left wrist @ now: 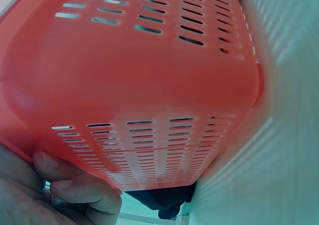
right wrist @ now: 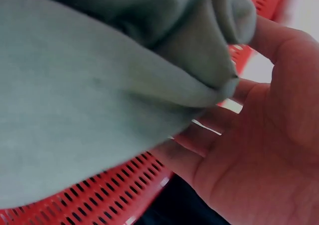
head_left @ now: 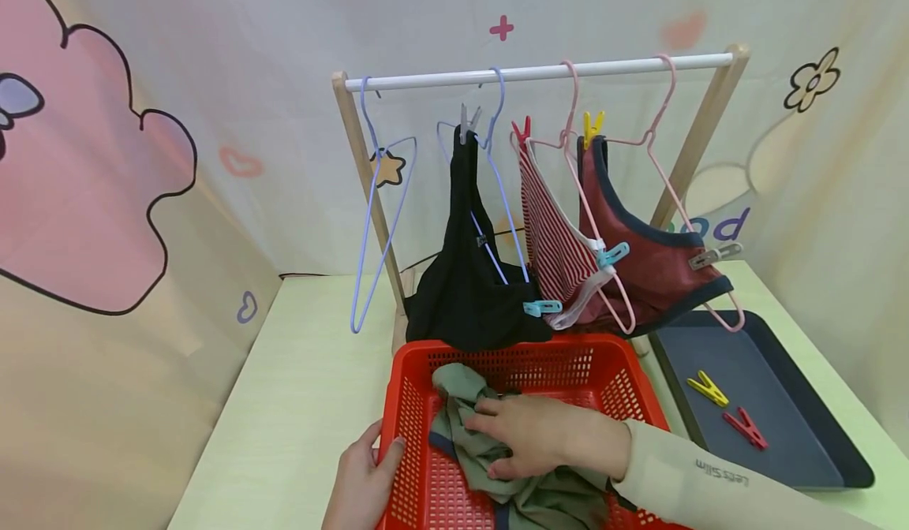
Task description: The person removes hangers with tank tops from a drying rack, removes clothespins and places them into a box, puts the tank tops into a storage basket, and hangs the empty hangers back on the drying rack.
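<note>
A red plastic basket (head_left: 399,467) stands in front of me with a grayish-green garment (head_left: 465,380) with dark blue edging crumpled inside. My left hand (head_left: 364,475) grips the basket's left rim. Its thumb lies over the top edge, while in the left wrist view its fingers (left wrist: 82,187) bend against the outer side. Over the green garment lies my right hand (head_left: 529,435), fingers spread and loosely bent on the cloth. In the right wrist view, the cloth hides the fingertips of that right hand (right wrist: 249,115).
Behind the basket stands a rack with a white rod (head_left: 426,80). A bare blue hanger (head_left: 369,222) hangs left of a black garment (head_left: 461,293), a striped one (head_left: 550,230) and a maroon one (head_left: 632,278), all clipped. A gray tray (head_left: 788,419) at right holds yellow and red clothespins (head_left: 746,427).
</note>
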Tool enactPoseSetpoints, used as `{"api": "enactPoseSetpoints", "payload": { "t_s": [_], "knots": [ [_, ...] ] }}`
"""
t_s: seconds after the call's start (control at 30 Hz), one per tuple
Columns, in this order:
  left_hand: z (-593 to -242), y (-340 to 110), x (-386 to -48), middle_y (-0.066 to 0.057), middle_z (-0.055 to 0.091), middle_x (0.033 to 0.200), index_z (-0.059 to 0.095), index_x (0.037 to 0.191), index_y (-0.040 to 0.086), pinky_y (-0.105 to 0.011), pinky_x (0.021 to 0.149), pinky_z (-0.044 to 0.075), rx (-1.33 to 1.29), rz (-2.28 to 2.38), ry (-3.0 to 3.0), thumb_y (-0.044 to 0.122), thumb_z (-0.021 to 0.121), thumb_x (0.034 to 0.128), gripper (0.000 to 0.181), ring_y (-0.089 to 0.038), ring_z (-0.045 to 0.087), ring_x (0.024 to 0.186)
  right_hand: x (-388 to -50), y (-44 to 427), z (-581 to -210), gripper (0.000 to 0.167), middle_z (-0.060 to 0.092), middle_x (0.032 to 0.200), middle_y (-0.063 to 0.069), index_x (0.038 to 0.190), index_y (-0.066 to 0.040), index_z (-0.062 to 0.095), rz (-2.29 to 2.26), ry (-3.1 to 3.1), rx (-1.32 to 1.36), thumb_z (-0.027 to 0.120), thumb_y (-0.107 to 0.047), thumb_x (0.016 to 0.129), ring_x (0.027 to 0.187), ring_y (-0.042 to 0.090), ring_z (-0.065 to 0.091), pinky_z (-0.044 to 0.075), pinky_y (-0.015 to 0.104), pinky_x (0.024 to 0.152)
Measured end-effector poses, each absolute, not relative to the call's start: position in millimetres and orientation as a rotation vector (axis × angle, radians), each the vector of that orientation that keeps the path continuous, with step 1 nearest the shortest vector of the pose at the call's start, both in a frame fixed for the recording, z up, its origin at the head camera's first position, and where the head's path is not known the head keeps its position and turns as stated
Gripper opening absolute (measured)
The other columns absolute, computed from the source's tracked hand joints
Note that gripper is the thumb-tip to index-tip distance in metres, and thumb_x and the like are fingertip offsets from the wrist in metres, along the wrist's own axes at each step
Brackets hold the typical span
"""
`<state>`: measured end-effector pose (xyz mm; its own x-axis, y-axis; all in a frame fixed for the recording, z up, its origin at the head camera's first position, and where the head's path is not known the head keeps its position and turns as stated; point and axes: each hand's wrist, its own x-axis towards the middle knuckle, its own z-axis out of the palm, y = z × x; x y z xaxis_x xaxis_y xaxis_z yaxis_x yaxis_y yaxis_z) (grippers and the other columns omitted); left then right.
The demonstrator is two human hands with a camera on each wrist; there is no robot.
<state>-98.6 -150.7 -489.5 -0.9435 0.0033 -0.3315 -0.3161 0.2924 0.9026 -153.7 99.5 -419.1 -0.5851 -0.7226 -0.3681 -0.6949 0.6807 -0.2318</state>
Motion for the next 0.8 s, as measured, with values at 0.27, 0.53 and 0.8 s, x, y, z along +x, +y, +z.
{"api": "enactPoseSetpoints", "payload": {
  "t_s": [0.27, 0.53, 0.8],
  "knots": [
    [-488, -151, -100, -0.013, 0.073, 0.09, 0.036, 0.146, -0.003, -0.039, 0.062, 0.06, -0.282, 1.682, 2.293, 0.028, 0.054, 0.1, 0.059, -0.023, 0.073, 0.072, -141, 130, -383, 0.061, 0.044, 0.152, 0.001, 0.146, -0.029, 0.045, -0.274, 2.585, -1.023, 0.066, -0.045, 0.091, 0.137, 0.029, 0.046, 0.042, 0.052, 0.107],
    [-488, -154, -99, -0.014, 0.072, 0.085, 0.038, 0.145, -0.002, -0.037, 0.059, 0.06, -0.243, 1.688, 2.335, 0.028, 0.054, 0.0998, 0.057, -0.022, 0.073, 0.068, -122, 173, -374, 0.06, 0.051, 0.145, 0.003, 0.144, -0.027, 0.048, -0.373, 2.765, -0.969, 0.067, -0.044, 0.09, 0.133, 0.031, 0.048, 0.044, 0.056, 0.104],
    [-489, -153, -99, -0.013, 0.073, 0.086, 0.037, 0.145, -0.002, -0.038, 0.059, 0.06, -0.253, 1.671, 2.319, 0.029, 0.055, 0.0992, 0.058, -0.022, 0.073, 0.069, -110, 214, -392, 0.054, 0.055, 0.14, 0.009, 0.136, -0.019, 0.057, -0.435, 3.037, -0.701, 0.071, -0.04, 0.088, 0.125, 0.034, 0.055, 0.051, 0.056, 0.093]
  ]
}}
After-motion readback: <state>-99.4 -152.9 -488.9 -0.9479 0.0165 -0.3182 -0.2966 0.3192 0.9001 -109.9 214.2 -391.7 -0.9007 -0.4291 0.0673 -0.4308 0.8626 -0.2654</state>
